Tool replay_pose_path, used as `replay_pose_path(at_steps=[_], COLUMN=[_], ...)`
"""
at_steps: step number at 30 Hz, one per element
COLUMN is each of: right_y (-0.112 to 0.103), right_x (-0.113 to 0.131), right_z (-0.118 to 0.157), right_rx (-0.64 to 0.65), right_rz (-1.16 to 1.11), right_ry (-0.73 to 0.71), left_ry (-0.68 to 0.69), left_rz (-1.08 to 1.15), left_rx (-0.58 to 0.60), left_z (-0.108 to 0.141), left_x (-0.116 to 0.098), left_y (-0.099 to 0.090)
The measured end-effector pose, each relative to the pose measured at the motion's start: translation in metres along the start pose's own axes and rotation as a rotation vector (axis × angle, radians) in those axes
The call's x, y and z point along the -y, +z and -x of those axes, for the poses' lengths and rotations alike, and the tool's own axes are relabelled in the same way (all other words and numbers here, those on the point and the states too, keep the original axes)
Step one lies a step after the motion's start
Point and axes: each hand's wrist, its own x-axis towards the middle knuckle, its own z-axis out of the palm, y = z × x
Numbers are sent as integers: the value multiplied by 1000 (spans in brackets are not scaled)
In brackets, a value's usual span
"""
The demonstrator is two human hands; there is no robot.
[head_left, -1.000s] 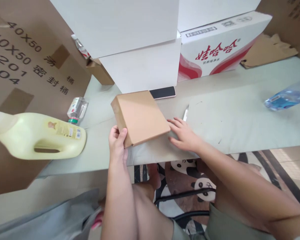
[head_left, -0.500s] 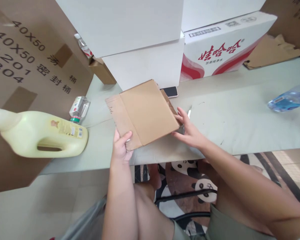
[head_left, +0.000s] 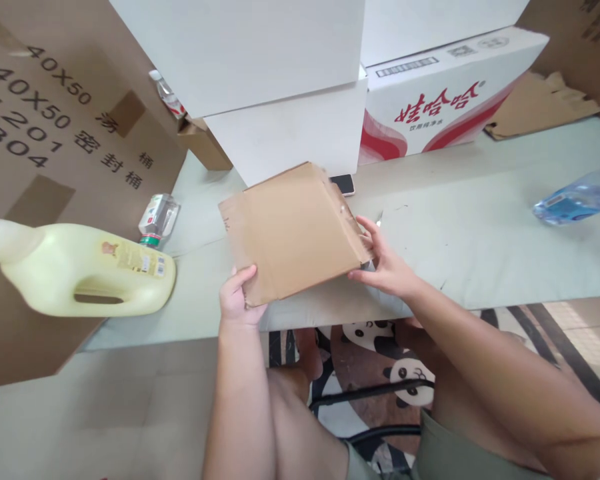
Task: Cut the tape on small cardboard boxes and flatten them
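A flat brown cardboard piece (head_left: 300,233) with folded flaps is held tilted above the table near its front edge. My left hand (head_left: 240,297) grips its lower left corner, thumb on top and the other fingers hidden underneath. At the right edge, my right hand (head_left: 383,263) touches a narrow flap, its thumb near the lower right corner and its fingers at the flap. A dark phone (head_left: 343,185) lies behind the cardboard, partly covered by it. A thin pointed object (head_left: 379,217) shows just behind my right hand.
On the left are a big pale yellow jug (head_left: 95,270), a small clear bottle (head_left: 159,219) and a large carton (head_left: 80,133). White boxes (head_left: 290,127) stand at the back, beside a red-printed box (head_left: 440,100). At the right lies a blue-labelled bottle (head_left: 577,197).
The cardboard has shifted slightly right, and its narrow right flap now shows more, turned outward. My right hand has moved a little right with it; my left hand keeps its grip.
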Motion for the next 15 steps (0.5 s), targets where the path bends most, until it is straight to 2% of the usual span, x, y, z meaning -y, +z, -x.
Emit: replay_pose_path(at_steps=[5, 7, 9, 12, 15], right_y=[3, 3, 1, 0, 0], right_x=[5, 7, 9, 10, 10], right_z=[-1, -1, 0, 1, 1], right_rx=[-359, -458, -451, -309, -246], right_rz=[90, 81, 55, 2, -62], right_ry=[52, 86, 102, 106, 90], left_ry=[-27, -4, 40, 68, 113], left_rz=[-20, -77, -155, -262, -240], left_rx=[41, 67, 42, 4, -2], left_z=[-6, -6, -5, -3, -9], left_x=[6, 9, 11, 13, 14], left_y=[0, 1, 3, 5, 2])
